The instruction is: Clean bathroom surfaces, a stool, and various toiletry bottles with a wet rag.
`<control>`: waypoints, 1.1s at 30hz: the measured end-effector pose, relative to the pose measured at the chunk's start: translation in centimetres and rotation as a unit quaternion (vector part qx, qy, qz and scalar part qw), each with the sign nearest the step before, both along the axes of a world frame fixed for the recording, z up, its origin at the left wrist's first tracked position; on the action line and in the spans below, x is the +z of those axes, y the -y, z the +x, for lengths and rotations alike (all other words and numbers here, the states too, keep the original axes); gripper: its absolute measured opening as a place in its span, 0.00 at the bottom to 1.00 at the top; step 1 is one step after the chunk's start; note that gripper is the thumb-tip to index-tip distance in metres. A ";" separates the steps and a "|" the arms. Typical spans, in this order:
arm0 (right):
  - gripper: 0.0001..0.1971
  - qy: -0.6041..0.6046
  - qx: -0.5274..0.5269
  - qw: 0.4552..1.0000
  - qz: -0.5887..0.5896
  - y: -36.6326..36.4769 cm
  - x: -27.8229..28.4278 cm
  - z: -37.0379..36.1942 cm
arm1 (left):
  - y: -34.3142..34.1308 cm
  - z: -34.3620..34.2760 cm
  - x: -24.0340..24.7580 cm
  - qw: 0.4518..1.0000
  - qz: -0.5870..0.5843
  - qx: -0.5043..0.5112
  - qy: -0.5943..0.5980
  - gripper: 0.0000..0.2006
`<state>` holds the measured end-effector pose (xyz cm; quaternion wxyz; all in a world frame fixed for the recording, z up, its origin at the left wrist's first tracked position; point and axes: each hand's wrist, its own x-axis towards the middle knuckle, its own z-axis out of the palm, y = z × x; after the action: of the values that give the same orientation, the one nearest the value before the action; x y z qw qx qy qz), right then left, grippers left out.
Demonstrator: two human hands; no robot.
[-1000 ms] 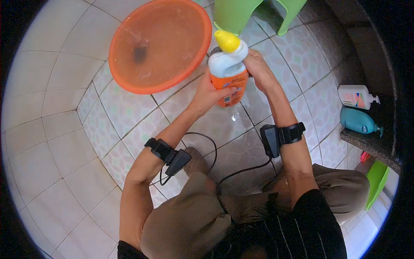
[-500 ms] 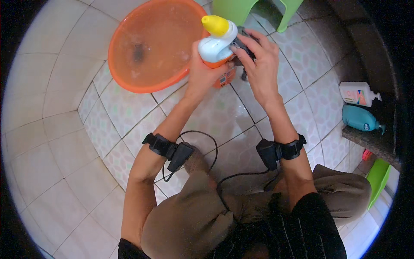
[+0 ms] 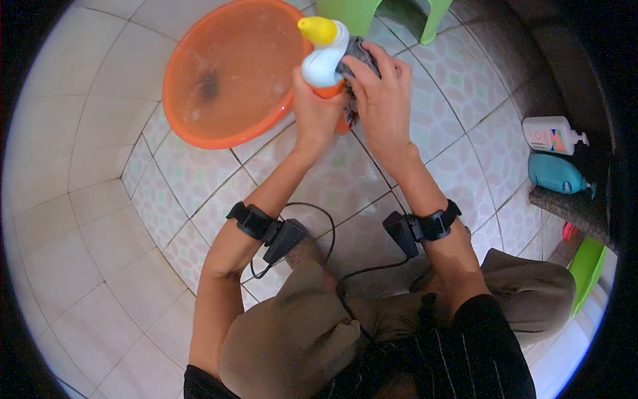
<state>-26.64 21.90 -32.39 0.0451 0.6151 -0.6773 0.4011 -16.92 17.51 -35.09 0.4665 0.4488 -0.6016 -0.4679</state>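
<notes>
A white squeeze bottle (image 3: pixel 321 67) with a bent neck, a yellow cap and an orange lower part stands up in my left hand (image 3: pixel 316 113), whose fingers wrap round its body. My right hand (image 3: pixel 383 93) presses a dark grey cloth (image 3: pixel 365 56) against the bottle's right side, just under the neck. Part of the cloth hangs down beside the bottle. The fingers of both hands partly hide the bottle's lower body. Left of the bottle, close by, is an orange basin (image 3: pixel 199 141) with cloudy water and a dark patch in it.
A green plastic stool (image 3: pixel 345 14) stands at the far side. On a dark ledge (image 3: pixel 569 211) at the right are a white pump bottle (image 3: pixel 548 135) and a teal pump bottle (image 3: pixel 555 174). Something bright green (image 3: pixel 587 271) shows below them. Patterned tiles (image 3: pixel 452 86) cover the floor.
Both hands and the bottle appear slightly farther left in the picture. My right hand has shifted the cloth along the bottle's side, and more of the cloth shows.
</notes>
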 end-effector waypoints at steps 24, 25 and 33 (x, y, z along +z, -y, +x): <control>0.16 0.418 0.304 0.810 0.276 3.9 0.4 -7.4 | 1.6 2.9 -0.3 0.955 0.191 -0.225 -0.043 0.33; 0.18 0.448 0.335 0.766 0.317 3.9 0.6 -7.6 | 1.8 3.2 0.0 0.947 0.199 -0.250 -0.023 0.33; 0.19 0.453 0.335 0.765 0.311 2.9 -0.4 -8.0 | 2.6 3.4 0.3 0.902 0.243 -0.358 0.020 0.33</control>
<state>-34.61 18.96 -32.82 -0.5983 0.5302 -0.4572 0.3898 -13.56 14.90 -34.74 0.1325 0.3117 -0.5986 -0.7259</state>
